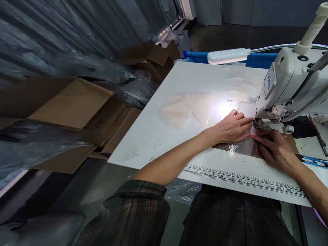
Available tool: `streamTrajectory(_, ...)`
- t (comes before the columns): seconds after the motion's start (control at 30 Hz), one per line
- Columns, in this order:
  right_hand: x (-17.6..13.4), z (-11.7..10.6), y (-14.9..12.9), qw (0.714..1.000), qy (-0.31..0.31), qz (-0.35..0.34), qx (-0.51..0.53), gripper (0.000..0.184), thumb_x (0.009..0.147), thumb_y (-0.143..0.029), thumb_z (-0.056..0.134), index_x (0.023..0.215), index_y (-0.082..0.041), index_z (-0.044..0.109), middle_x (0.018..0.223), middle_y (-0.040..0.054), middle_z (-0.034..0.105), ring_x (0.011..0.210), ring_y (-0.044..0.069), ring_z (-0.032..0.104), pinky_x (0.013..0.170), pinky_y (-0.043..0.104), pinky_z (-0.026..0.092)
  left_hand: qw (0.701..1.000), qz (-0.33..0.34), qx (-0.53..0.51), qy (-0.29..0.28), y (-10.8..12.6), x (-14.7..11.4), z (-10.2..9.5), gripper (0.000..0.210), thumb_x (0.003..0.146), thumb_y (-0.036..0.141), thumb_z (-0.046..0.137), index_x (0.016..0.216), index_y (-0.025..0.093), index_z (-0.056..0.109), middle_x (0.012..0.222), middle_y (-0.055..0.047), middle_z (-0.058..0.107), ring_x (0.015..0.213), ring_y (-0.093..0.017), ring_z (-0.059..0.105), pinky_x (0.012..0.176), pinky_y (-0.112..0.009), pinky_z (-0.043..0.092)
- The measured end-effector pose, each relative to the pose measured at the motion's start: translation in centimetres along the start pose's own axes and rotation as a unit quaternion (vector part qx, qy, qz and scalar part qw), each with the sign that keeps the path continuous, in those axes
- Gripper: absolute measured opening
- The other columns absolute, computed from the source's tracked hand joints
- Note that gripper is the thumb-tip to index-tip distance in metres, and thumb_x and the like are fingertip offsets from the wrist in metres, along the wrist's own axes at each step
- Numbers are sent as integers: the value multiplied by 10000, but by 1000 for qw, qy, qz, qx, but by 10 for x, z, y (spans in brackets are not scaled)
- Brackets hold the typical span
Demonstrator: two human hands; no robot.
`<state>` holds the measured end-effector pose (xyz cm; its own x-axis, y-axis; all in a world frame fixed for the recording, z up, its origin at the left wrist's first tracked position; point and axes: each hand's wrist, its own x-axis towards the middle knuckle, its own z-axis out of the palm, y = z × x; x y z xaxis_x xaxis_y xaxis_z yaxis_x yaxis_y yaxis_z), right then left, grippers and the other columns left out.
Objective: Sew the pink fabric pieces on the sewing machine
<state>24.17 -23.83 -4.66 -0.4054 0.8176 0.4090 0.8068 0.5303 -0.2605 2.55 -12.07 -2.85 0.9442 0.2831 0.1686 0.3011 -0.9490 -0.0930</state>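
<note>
A piece of sheer whitish fabric [245, 147] lies at the needle area of a white sewing machine [280, 80]. My left hand [232, 128] rests on it, fingers bent and pressed together, with the fingertips close to the presser foot. From the other side, my right hand [278, 148] holds the fabric edge between thumb and forefinger. The two hands nearly meet just in front of the needle. Beneath the fabric and the right hand is a brown, shiny plate [290, 141]. The fingers partly hide the fabric's edge.
Pale sheer cut pieces [179, 109] lie on the white table [143, 143], which has a printed ruler [241, 179] along its front. A lamp [228, 56] hangs above. Blue-handled snips [314, 161] lie at right. Open cardboard boxes [74, 102] stand to the left.
</note>
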Motion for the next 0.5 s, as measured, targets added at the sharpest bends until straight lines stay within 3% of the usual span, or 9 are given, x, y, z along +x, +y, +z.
streamTrajectory(0.5,1,2,1,1000,2,8,13,345,974,-225,493,1236,-229,717,1069,133,626,929,248,629,787,428,602,1000,-5,29,7,5,1,1,470,1066,387,323,1274,108,638,1385,-143,610,966,-249,541,810,-396,354)
